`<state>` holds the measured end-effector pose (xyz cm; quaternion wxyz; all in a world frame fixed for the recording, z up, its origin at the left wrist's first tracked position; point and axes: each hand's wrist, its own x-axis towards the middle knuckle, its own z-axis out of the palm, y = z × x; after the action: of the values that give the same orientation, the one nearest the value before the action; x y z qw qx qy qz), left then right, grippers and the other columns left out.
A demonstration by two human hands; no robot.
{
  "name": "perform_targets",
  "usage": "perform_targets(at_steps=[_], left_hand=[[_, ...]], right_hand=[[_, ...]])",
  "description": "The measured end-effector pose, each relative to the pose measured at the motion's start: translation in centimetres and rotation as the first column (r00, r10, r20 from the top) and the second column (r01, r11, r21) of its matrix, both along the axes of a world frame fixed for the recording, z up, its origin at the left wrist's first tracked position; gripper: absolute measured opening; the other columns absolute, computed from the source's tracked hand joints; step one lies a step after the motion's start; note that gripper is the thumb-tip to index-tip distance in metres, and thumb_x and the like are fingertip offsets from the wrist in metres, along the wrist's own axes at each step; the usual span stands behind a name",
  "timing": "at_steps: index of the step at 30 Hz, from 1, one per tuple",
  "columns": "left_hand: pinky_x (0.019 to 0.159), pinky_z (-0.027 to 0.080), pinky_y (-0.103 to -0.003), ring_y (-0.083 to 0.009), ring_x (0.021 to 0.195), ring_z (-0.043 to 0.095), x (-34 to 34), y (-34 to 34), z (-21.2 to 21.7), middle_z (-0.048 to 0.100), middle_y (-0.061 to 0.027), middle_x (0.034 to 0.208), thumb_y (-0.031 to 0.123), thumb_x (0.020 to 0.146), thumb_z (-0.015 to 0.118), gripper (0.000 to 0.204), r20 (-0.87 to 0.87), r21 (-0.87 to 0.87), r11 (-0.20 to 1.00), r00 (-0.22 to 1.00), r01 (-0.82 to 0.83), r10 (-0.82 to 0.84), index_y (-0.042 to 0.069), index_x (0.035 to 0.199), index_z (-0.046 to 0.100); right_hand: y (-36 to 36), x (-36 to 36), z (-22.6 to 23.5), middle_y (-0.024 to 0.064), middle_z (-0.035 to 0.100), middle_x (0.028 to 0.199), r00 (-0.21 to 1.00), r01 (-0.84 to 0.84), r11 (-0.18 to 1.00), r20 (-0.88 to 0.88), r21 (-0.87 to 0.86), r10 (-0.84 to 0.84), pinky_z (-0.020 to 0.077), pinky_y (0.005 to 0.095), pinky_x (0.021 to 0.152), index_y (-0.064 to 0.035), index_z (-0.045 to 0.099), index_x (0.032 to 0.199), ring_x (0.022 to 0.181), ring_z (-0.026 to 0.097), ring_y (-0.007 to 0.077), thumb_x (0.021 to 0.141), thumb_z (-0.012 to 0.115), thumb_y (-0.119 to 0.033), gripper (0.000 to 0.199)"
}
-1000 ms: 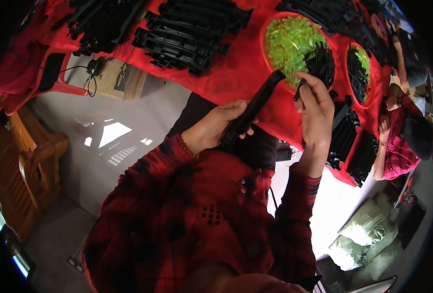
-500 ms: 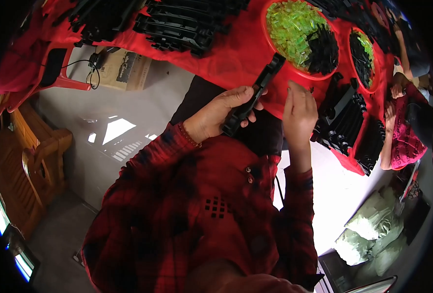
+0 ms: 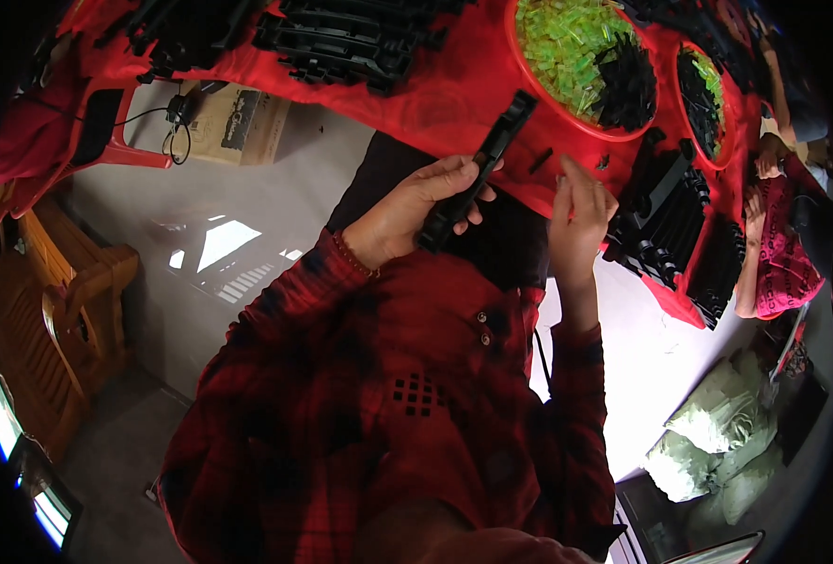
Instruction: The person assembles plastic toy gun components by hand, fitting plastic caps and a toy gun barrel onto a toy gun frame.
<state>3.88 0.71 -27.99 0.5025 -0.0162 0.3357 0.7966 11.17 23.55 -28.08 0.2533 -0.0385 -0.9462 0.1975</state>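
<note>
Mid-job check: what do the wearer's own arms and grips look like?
Both arms wear long plaid sleeves, left and right, red with dark checks. The left grip is ungloved, with a reddish beaded bracelet at the wrist. The right grip is ungloved too, with no bracelet visible.

The elongated part [image 3: 494, 148] is showing solid black. The near shirt [image 3: 285, 423] is displaying red-and-dark plaid, the far tablecloth [image 3: 463, 85] plain red, the far-right pieces [image 3: 557, 47] translucent yellow-green.

Smooth plastic bar [image 3: 498, 140], glossy translucent pieces [image 3: 556, 47], polished wooden bench [image 3: 23, 343].
</note>
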Motion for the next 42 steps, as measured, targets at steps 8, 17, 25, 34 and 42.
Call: perform_targets(at_steps=[8,17,25,34,42], left_hand=[[0.067,0.05,-0.025,-0.0119,0.078,0.061,0.1,0.0,-0.3,0.063,-0.0069,0.105,0.047,0.105,0.039,0.058,0.007,0.019,1.0,1.0,-0.006,0.006,0.003,0.144,0.043],[0.065,0.051,-0.024,-0.0115,0.078,0.061,0.0,-0.3,-0.3,0.064,-0.0067,0.104,0.043,0.107,0.034,0.051,0.024,0.0,1.0,1.0,-0.016,0.015,0.006,0.14,0.05],[0.064,0.051,-0.024,-0.0115,0.077,0.062,-0.1,-0.2,-0.6,0.064,-0.0065,0.102,0.044,0.107,0.035,0.051,0.072,0.003,1.0,0.997,-0.017,0.016,0.006,0.138,0.051],[0.067,0.05,-0.026,-0.0124,0.079,0.061,-0.1,-0.3,-0.8,0.064,-0.0073,0.106,0.047,0.105,0.038,0.06,0.055,0.057,0.998,0.998,0.017,-0.02,0.003,0.145,0.041],[0.067,0.05,-0.026,-0.014,0.08,0.062,0.0,0.0,-0.4,0.064,-0.0097,0.108,0.049,0.105,0.036,0.063,0.086,0.141,0.99,0.996,0.005,-0.018,0.002,0.148,0.037]], right_hand=[[-1.4,-2.3,-0.9,0.0029,0.066,0.091,0.977,0.206,0.972,0.033,0.115,-0.211,0.033,0.0357,0.085,-0.0118,0.069,0.109,0.082,0.06,0.018,0.092,0.065,-0.017,0.018],[-0.3,-2.4,-0.6,0.003,0.062,0.097,0.988,0.002,0.985,0.153,0.174,-0.03,0.0329,0.0377,0.089,-0.0123,0.067,0.11,0.088,0.061,0.02,0.083,0.075,-0.023,0.03],[0.8,-2.7,0.1,0.0065,0.061,0.1,0.947,0.02,0.998,0.321,-0.059,0.0,0.0391,0.0417,0.088,-0.0092,0.065,0.11,0.095,0.061,0.0258,0.083,0.074,-0.017,0.03],[1.5,-2.0,1.2,0.0095,0.06,0.11,0.948,-0.207,0.978,0.252,0.033,0.193,0.0428,0.0431,0.093,-0.0055,0.063,0.106,0.103,0.059,0.0304,0.085,0.067,-0.01,0.022],[1.6,-2.4,1.4,0.008,0.06,0.099,0.914,-0.176,0.982,0.382,0.072,0.136,0.0372,0.045,0.091,-0.0077,0.057,0.1,0.095,0.059,0.0299,0.087,0.065,-0.01,0.015]])
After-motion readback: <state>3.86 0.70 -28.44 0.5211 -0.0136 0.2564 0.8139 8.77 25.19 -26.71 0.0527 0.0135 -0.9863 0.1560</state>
